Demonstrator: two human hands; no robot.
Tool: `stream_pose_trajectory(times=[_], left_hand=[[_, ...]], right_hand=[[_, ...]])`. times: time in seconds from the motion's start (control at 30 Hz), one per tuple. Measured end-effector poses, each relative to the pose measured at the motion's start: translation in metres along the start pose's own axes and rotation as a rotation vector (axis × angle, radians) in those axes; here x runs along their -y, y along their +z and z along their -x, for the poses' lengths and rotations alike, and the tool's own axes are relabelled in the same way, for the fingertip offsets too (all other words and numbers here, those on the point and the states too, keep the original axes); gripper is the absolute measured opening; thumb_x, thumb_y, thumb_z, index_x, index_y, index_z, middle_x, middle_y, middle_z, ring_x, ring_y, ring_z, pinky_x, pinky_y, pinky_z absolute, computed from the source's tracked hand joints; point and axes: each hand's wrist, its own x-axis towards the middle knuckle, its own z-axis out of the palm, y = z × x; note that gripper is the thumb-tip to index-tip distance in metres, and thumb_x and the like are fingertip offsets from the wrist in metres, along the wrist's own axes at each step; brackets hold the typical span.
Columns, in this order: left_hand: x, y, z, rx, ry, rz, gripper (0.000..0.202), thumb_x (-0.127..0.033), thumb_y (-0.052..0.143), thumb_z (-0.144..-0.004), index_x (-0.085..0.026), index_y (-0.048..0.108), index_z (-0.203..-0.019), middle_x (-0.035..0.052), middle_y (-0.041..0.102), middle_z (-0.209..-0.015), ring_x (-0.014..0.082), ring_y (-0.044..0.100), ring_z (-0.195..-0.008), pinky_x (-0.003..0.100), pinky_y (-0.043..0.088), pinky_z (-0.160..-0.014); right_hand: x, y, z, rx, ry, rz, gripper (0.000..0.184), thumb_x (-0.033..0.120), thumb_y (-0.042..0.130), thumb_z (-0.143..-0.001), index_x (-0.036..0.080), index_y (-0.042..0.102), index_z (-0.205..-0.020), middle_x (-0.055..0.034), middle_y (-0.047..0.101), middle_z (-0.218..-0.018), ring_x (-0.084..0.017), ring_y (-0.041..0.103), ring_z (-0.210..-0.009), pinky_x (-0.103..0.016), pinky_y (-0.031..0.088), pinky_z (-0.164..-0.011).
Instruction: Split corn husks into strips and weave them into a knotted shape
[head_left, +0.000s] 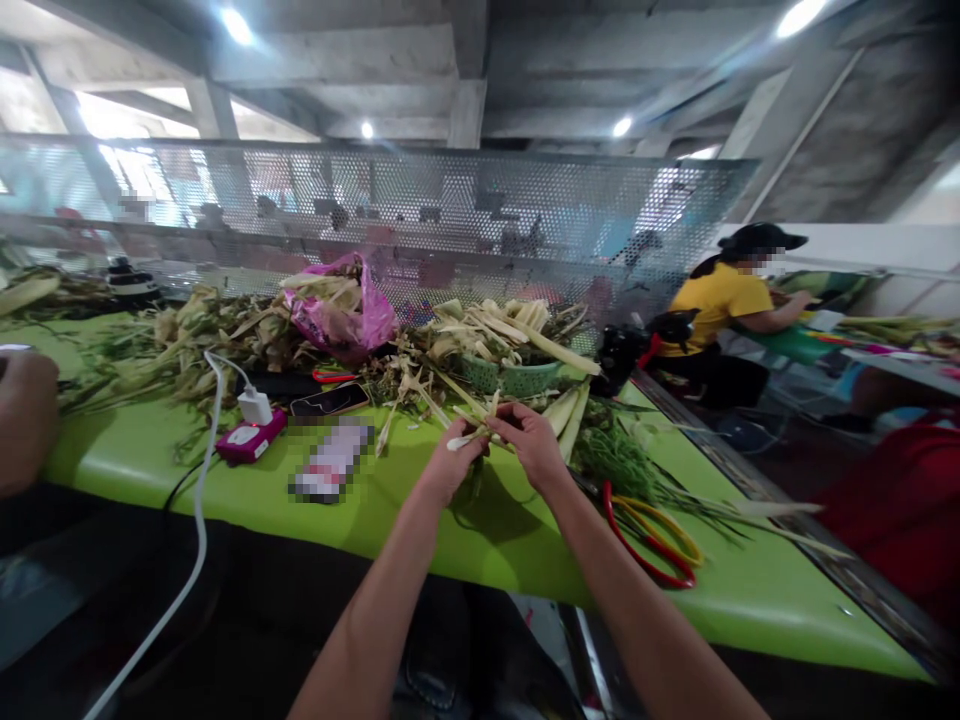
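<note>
Both my hands meet over the green table (pixel 525 570), a little above its surface. My left hand (pixel 454 465) is closed in a pinch on a pale strip of leaf (pixel 469 435). My right hand (pixel 532 440) is closed on the same strip from the right, fingers pressed together. Pale and green leaf strips (pixel 570 405) lie just behind the hands. A green basket (pixel 517 378) full of such strips stands further back. Fine green stems (pixel 622 460) lie to the right of my right hand.
Red and yellow loops (pixel 660 535) lie at the right. A phone (pixel 330 400), a pink power bank (pixel 251 438) with white charger and cable (pixel 199 540), and a pink bag (pixel 341 315) sit at the left. A person in yellow (pixel 720 300) works at far right; another person's hand (pixel 26 415) shows at left.
</note>
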Motion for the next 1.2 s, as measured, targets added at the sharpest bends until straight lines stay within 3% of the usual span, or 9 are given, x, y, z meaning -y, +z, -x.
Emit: stream_pose_trajectory(times=[0.17,0.33,0.47,0.67,0.97,1.2], left_hand=[[0.004,0.003,-0.002,-0.001,0.06,-0.068,0.029,-0.04,0.064,-0.073,-0.018,0.062,-0.092,0.0,0.056,-0.075,0.0107,0.045,-0.066,0.023,0.036,-0.063],[0.003,0.006,-0.002,0.003,0.042,-0.117,0.027,-0.041,0.063,-0.073,-0.016,0.061,-0.083,-0.0005,0.054,-0.069,0.0115,0.042,-0.063,0.025,0.034,-0.061],[0.0,0.007,-0.002,0.009,0.013,-0.152,0.024,-0.038,0.065,-0.072,-0.016,0.061,-0.082,0.0016,0.058,-0.073,0.0135,0.047,-0.07,0.026,0.037,-0.069],[0.006,0.006,-0.004,0.026,-0.046,-0.092,0.027,-0.036,0.069,-0.068,-0.016,0.061,-0.084,-0.0014,0.056,-0.068,0.0109,0.046,-0.063,0.024,0.036,-0.064],[-0.004,0.008,0.002,-0.038,-0.016,0.061,0.037,-0.041,0.075,-0.063,-0.016,0.057,-0.082,0.0021,0.062,-0.076,0.013,0.058,-0.069,0.026,0.043,-0.068],[0.007,0.002,-0.003,-0.185,-0.016,0.01,0.03,-0.037,0.075,-0.062,-0.016,0.056,-0.067,-0.0015,0.058,-0.063,0.0114,0.055,-0.063,0.025,0.044,-0.068]], right_hand=[[-0.002,-0.002,-0.002,0.094,0.054,0.023,0.034,0.042,0.073,-0.063,0.018,0.067,-0.086,-0.0005,0.062,-0.073,-0.014,0.051,-0.064,-0.028,0.039,-0.062],[-0.005,-0.004,-0.003,0.074,0.058,-0.004,0.032,0.038,0.077,-0.058,0.017,0.066,-0.079,-0.0007,0.063,-0.072,-0.015,0.054,-0.068,-0.03,0.041,-0.068],[-0.005,-0.003,-0.002,0.091,0.067,-0.034,0.029,0.037,0.077,-0.058,0.017,0.063,-0.074,0.0016,0.058,-0.065,-0.013,0.051,-0.062,-0.029,0.04,-0.065],[-0.008,0.001,-0.002,0.002,0.065,-0.122,0.028,0.037,0.077,-0.06,0.018,0.06,-0.071,0.0027,0.054,-0.064,-0.012,0.046,-0.06,-0.026,0.036,-0.06],[-0.005,-0.002,-0.001,0.118,0.203,-0.256,0.032,0.037,0.078,-0.062,0.018,0.066,-0.085,0.0018,0.06,-0.068,-0.011,0.05,-0.058,-0.026,0.038,-0.057],[-0.009,-0.011,-0.006,-0.061,0.172,-0.297,0.03,0.034,0.082,-0.054,0.018,0.065,-0.072,0.0029,0.058,-0.061,-0.01,0.048,-0.054,-0.025,0.037,-0.054]])
